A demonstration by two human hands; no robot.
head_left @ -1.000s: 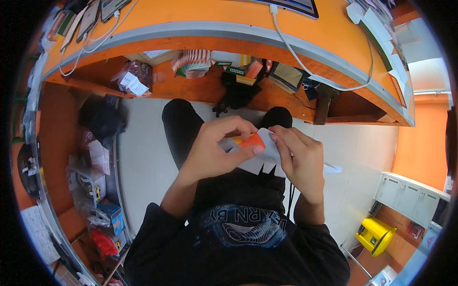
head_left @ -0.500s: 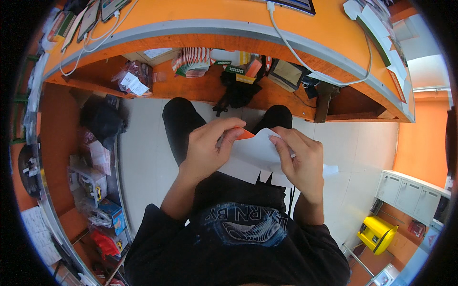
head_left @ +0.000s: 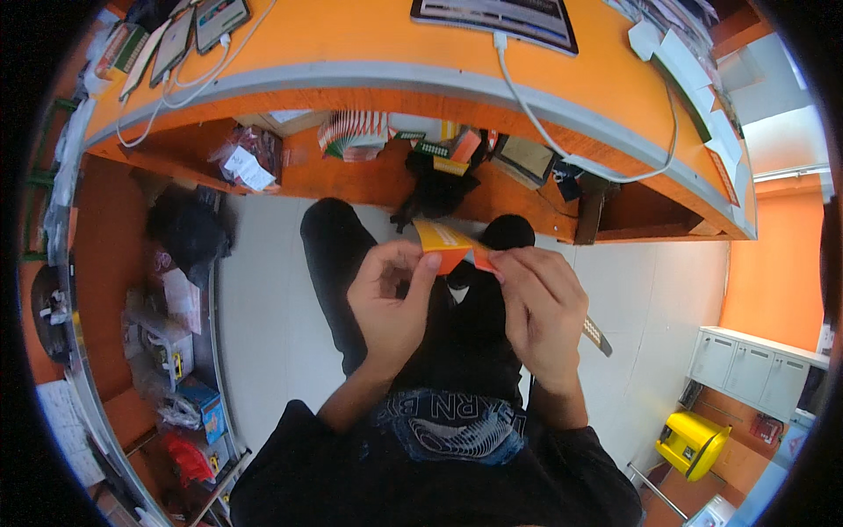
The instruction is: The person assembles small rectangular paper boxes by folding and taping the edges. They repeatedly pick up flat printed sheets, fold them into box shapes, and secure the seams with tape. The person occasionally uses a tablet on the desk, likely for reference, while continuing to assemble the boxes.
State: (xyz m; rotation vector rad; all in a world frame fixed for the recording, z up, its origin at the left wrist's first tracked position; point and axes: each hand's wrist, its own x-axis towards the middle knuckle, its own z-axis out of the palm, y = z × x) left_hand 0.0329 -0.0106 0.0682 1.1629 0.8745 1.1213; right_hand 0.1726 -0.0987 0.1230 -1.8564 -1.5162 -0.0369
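The white sheet seen between the hands a moment ago is gone from view; now only a small orange card (head_left: 443, 244) shows, held above the lap, below the orange table (head_left: 378, 53) at 12 o'clock. The left hand (head_left: 392, 303) pinches its 9 o'clock edge, the right hand (head_left: 540, 307) its 3 o'clock edge, suggesting the wrapper is off.

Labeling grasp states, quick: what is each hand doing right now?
Left hand: closed, pinching the left end of the orange folded card.
Right hand: closed, pinching the card's right end.
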